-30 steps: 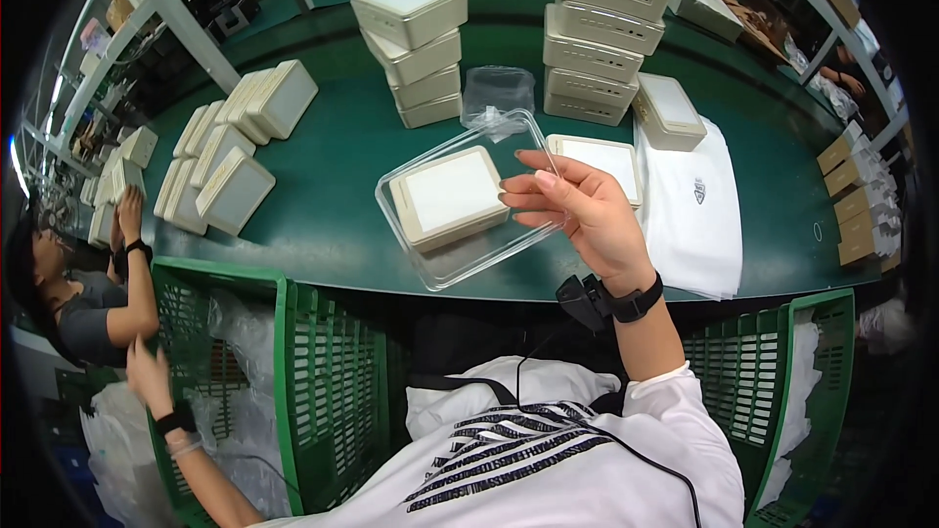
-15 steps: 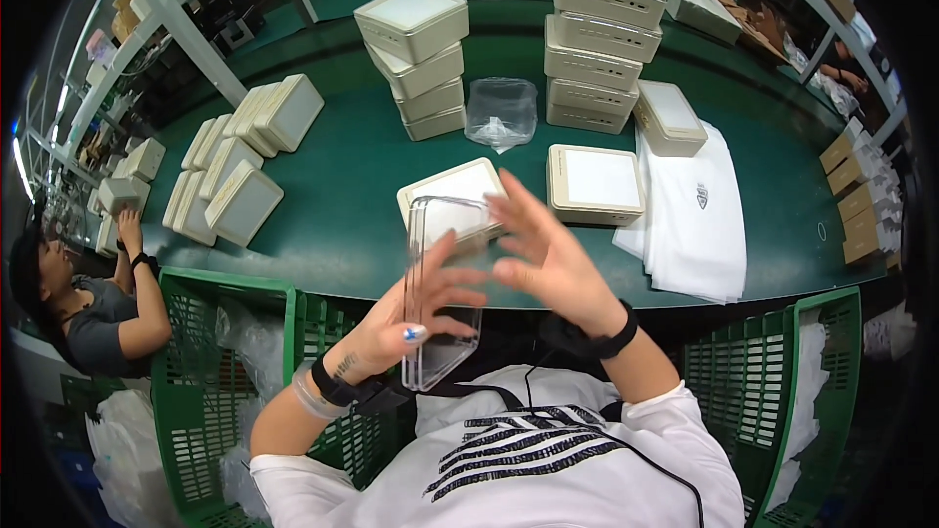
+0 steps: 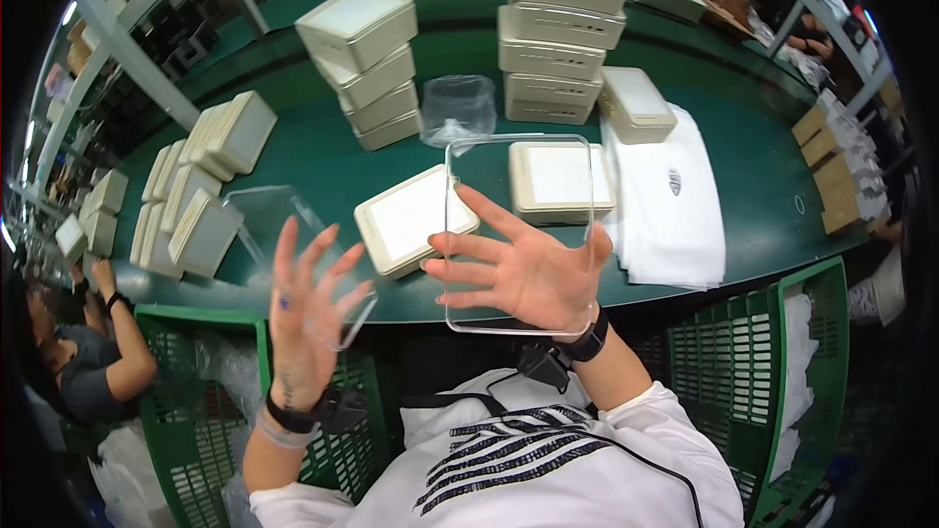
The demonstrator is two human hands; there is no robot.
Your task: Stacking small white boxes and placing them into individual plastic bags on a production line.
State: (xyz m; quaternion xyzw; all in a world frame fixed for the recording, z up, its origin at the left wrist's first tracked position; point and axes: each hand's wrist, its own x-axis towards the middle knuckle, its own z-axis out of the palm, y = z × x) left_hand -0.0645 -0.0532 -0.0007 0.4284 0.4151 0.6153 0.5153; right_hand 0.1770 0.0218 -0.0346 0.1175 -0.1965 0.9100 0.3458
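Observation:
My left hand (image 3: 301, 318), fingers spread, carries a clear plastic cover (image 3: 256, 207) tilted over the table's front edge at the left. My right hand (image 3: 533, 279) spans a second clear rectangular cover (image 3: 489, 158), its thumb at the right rim and its fingertips near the left one. Through that cover the palm shows plainly. Behind and between the hands lies a cream box with a white top (image 3: 406, 220), turned at an angle. Another such box (image 3: 562, 186) sits farther right, partly behind the right-hand cover.
Cream boxes form a shorter stack (image 3: 367, 39) and a tall stack (image 3: 558, 44), with a clear plastic piece (image 3: 458, 108) between. Leaning boxes (image 3: 205, 166) stand left, white bags (image 3: 670, 215) right. Green crates (image 3: 201, 315) flank me. A co-worker (image 3: 108, 357) is at far left.
Both covers were together at my left hand with the right hand close by. Now the hands have parted, one cover with each. The view has shifted slightly.

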